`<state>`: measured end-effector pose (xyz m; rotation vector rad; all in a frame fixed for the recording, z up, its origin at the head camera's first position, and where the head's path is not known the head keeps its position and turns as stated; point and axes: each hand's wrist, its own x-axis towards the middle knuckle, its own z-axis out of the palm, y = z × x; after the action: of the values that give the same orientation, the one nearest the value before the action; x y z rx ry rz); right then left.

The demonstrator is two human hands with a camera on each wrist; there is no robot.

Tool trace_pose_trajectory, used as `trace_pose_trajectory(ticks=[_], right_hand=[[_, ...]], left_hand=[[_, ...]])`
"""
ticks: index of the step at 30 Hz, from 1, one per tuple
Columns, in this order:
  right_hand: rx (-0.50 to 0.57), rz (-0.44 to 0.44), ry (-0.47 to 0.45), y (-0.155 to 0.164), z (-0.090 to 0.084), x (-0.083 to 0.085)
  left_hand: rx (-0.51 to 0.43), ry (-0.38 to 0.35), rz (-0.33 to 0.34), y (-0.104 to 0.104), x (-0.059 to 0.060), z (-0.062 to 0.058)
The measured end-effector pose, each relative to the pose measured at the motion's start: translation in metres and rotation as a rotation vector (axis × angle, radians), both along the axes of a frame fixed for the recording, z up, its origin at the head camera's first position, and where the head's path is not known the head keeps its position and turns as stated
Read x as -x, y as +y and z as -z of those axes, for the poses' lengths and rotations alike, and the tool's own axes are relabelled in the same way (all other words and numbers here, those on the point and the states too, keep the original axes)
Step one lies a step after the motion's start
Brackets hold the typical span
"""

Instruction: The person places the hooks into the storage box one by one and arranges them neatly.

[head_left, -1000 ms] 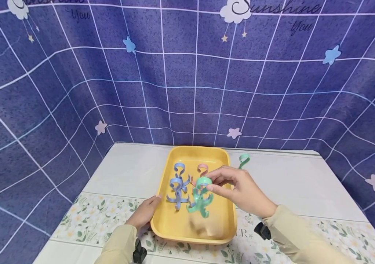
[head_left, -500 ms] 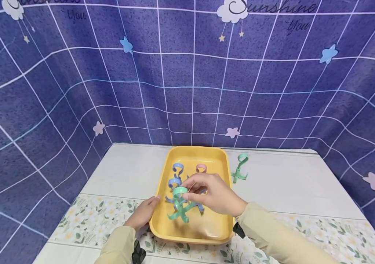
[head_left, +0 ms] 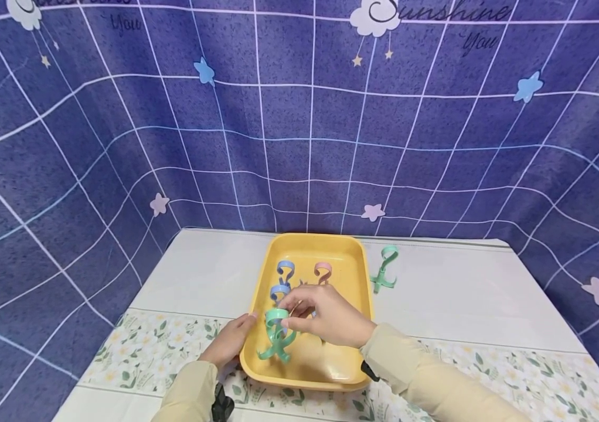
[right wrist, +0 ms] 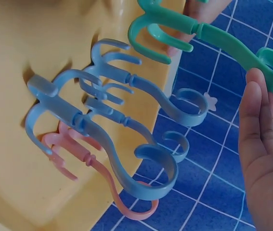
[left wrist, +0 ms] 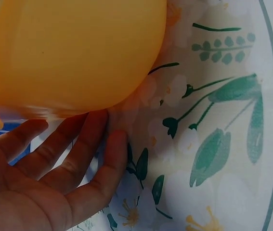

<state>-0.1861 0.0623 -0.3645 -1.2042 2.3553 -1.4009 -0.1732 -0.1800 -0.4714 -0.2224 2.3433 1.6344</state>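
My right hand [head_left: 326,316] pinches the curled top of a green multi-prong hanging hook [head_left: 277,351], its prongs downward over the near left part of the yellow tray [head_left: 305,384]. The right wrist view shows the fingertips at the curl, with the prongs pointing left. Several blue hooks [right wrist: 108,139] and a pink hook [right wrist: 73,149] are in the tray, partly hidden by the right hand in the head view. My left hand [head_left: 230,339] rests at the tray's left side. In the left wrist view its fingertips touch the outer wall, fingers extended.
Another green hook [head_left: 384,280] stands on the white table to the right of the tray. A floral strip [head_left: 173,346] runs across the table's nearer part. A blue gridded curtain [head_left: 310,146] rises behind the table and along both sides.
My right hand has carried the green hook left and slightly nearer over the tray, uncovering the other green hook on the table. The left hand has stayed at the tray's side.
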Motion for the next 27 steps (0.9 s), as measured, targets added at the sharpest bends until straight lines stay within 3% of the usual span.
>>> trace_pose_trajectory(ticks=[27], right_hand=[[-0.114, -0.008, -0.05, -0.009, 0.025, 0.017]], left_hand=[[-0.059, -0.001, 0.039, -0.001, -0.002, -0.002]])
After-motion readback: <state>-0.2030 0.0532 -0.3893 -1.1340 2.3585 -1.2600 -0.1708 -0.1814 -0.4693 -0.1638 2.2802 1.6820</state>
